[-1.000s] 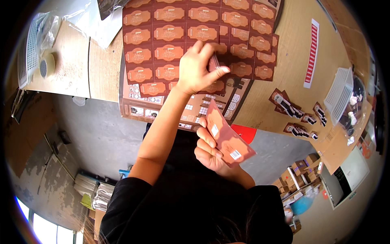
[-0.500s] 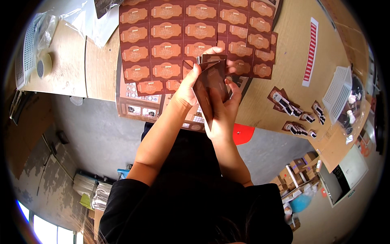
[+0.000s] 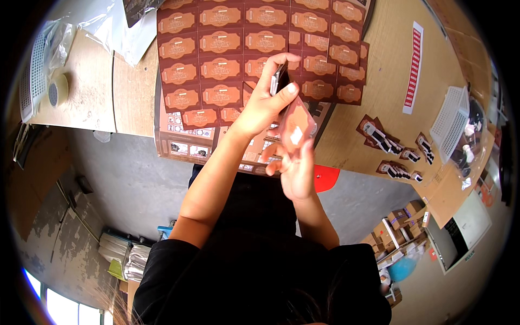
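Brown cardboard fills the top middle of the head view: flat packaging sheets (image 3: 244, 49) printed with rows of tan label shapes lie spread over a pale wooden table (image 3: 86, 97). I look down from above the person's head, so their black-clothed shoulders sit at the bottom of the frame and both bare forearms rise toward the centre.

Just above the middle of the frame, my left hand (image 3: 265, 103) is raised over the sheets, fingers curled together and pinching a small dark flat piece (image 3: 278, 78) between thumb and fingertips; I see it edge-on and cannot tell what it is. Just below and to the right, my right hand (image 3: 297, 170) holds a small reddish-brown carton (image 3: 296, 125) with a white patch on its face. Its fingers are closed around the lower end of the carton, which stands tilted and reaches up to touch the left hand.

At the upper left of the frame a roll of tape (image 3: 57, 91) rests on the table beside a white ribbed plastic piece (image 3: 33, 70), with a crumpled clear plastic bag (image 3: 119, 32) near them. At the right, a red and white striped strip (image 3: 414, 67) lies on the tabletop, and below it small dark packets (image 3: 392, 154) are scattered near a white basket (image 3: 452, 122). A red object (image 3: 326, 179) peeks out under the table edge, beside the right wrist. Grey concrete floor shows at the left.
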The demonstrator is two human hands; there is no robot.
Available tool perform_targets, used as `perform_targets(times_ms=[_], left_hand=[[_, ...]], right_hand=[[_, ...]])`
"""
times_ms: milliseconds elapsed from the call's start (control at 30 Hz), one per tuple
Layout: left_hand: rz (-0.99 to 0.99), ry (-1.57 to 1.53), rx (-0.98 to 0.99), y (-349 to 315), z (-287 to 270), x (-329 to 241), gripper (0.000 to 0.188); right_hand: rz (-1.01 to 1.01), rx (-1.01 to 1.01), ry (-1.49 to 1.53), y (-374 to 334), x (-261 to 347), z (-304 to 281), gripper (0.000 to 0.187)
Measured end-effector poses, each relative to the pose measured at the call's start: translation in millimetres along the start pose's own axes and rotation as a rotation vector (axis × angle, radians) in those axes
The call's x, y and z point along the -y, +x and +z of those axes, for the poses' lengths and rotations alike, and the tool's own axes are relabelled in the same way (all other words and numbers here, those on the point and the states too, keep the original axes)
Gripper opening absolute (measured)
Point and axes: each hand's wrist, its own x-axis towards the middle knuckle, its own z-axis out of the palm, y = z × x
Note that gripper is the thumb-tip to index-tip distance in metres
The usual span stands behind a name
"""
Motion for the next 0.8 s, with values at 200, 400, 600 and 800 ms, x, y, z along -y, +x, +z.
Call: perform_targets(times_ms=[200, 400, 600, 800], left_hand=[[0.127, 0.501, -0.064, 3, 2, -1, 0.050], [0.166, 0.545, -0.151, 6, -2, 17, 0.053], [0.215, 0.769, -0.168, 9, 2, 18, 0.055], [0.248, 0.719, -0.094, 12, -6, 7, 0.061]], right_hand=[[-0.356, -0.024, -0.794, 13, -2, -23, 0.024], [-0.353, -0.066, -0.727, 22, 1, -14, 0.018], [-0.199, -0.045, -0.440, 20, 2, -26, 0.021], [-0.112, 0.139, -0.286, 3, 21, -15, 0.028]])
